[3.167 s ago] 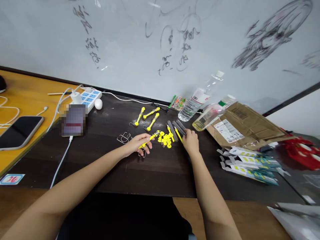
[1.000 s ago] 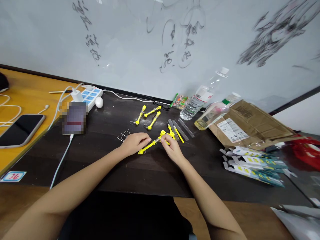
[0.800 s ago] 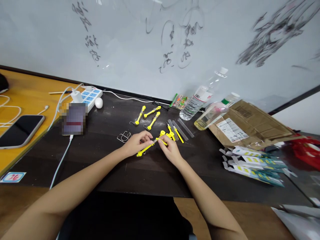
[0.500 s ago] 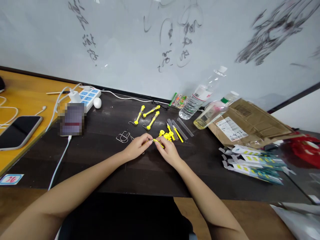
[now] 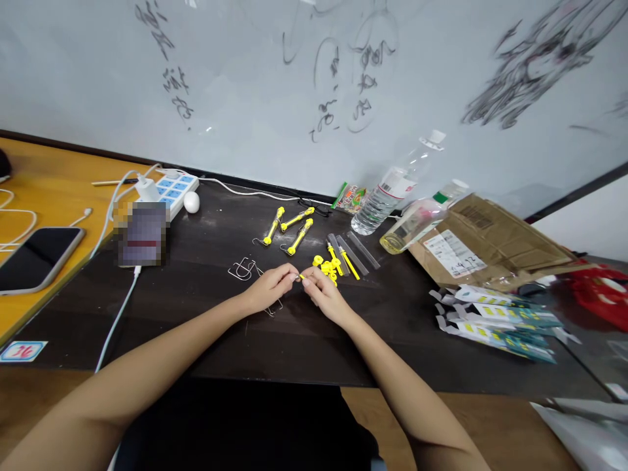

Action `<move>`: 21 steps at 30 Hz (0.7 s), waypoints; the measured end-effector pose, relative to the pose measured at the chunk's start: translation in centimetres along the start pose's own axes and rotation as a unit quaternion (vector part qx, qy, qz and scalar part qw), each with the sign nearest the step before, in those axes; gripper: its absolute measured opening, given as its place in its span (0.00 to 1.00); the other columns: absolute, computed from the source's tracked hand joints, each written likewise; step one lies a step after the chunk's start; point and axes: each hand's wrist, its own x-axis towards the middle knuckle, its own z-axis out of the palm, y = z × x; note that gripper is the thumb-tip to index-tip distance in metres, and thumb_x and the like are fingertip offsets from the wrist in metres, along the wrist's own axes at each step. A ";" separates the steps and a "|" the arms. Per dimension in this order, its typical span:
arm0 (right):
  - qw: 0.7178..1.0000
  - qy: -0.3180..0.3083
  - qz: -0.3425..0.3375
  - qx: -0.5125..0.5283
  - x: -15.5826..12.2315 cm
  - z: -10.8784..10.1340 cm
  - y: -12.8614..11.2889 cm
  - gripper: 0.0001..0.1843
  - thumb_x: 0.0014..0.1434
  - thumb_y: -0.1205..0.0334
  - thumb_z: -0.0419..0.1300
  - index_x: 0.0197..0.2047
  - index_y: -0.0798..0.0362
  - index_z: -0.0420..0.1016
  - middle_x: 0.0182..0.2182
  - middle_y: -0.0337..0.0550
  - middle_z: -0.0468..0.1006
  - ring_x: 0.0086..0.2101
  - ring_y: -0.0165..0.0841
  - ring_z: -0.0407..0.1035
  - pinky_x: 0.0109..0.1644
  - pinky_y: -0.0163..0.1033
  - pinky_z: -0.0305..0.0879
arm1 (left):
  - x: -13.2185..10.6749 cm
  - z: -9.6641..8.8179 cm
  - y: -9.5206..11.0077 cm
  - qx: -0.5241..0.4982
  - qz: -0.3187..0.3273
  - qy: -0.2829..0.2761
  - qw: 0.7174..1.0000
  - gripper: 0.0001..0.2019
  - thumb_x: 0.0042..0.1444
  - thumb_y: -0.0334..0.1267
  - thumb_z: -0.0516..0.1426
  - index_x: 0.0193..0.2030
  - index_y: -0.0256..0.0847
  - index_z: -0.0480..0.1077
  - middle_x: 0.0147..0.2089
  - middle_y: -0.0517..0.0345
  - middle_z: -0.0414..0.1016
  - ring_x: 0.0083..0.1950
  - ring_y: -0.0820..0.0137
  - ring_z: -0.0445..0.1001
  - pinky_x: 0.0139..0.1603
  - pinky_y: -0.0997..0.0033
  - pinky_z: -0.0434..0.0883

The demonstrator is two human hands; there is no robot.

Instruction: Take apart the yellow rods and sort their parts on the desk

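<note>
Fingertip to fingertip over the dark table, my left hand (image 5: 271, 288) and my right hand (image 5: 326, 297) both pinch a small, thin yellow plastic piece (image 5: 301, 277). Most of it is hidden by the fingers. Bent metal wire hooks (image 5: 241, 269) lie left of my left hand, and more wire (image 5: 273, 309) shows below it. Just beyond my right hand is a pile of yellow plastic caps (image 5: 326, 267), beside yellow rods (image 5: 349, 263) and clear tubes (image 5: 363, 250). Farther back lie three yellow-ended tubes with metal hooks (image 5: 300, 237).
Right of the hands are flattened printed boxes (image 5: 498, 324), a brown cardboard package (image 5: 483, 242) and two plastic bottles (image 5: 385, 196). Left are a charging phone (image 5: 142, 234), a power strip (image 5: 179, 190) and a white egg-shaped object (image 5: 191, 202). A whiteboard (image 5: 245, 98) stands behind the dark table (image 5: 216, 340).
My right hand has shifted slightly left and its fingers now cover more of the yellow piece. The wire below my left hand shows more. Other things stay put.
</note>
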 end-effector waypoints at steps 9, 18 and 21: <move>0.994 0.016 -0.045 -0.093 0.0 -0.3 -0.4 0.13 0.66 0.55 0.46 0.35 0.53 0.65 0.27 0.36 0.63 0.28 0.29 0.59 0.35 0.34 0.55 | 0.1 -0.2 0.0 0.021 0.021 -0.011 0.999 0.13 0.63 0.47 0.47 0.40 0.39 0.64 0.30 0.64 0.64 0.30 0.75 0.61 0.33 0.76 0.59; 1.000 -0.003 0.025 0.007 -0.2 -0.4 0.1 0.20 0.64 0.48 0.46 0.28 0.52 0.62 0.18 0.32 0.55 0.19 0.25 0.51 0.24 0.32 0.49 | 0.2 -0.5 -0.1 0.072 0.030 -0.039 0.996 0.12 0.63 0.45 0.46 0.41 0.41 0.65 0.29 0.65 0.64 0.29 0.75 0.61 0.33 0.76 0.58; 0.990 -0.030 0.075 0.113 -0.1 -0.3 0.5 0.20 0.62 0.45 0.48 0.26 0.52 0.61 0.16 0.29 0.49 0.16 0.23 0.44 0.18 0.30 0.44 | 0.1 -0.6 0.0 0.061 0.029 -0.053 0.996 0.13 0.64 0.46 0.46 0.42 0.40 0.65 0.26 0.65 0.63 0.27 0.75 0.62 0.31 0.76 0.59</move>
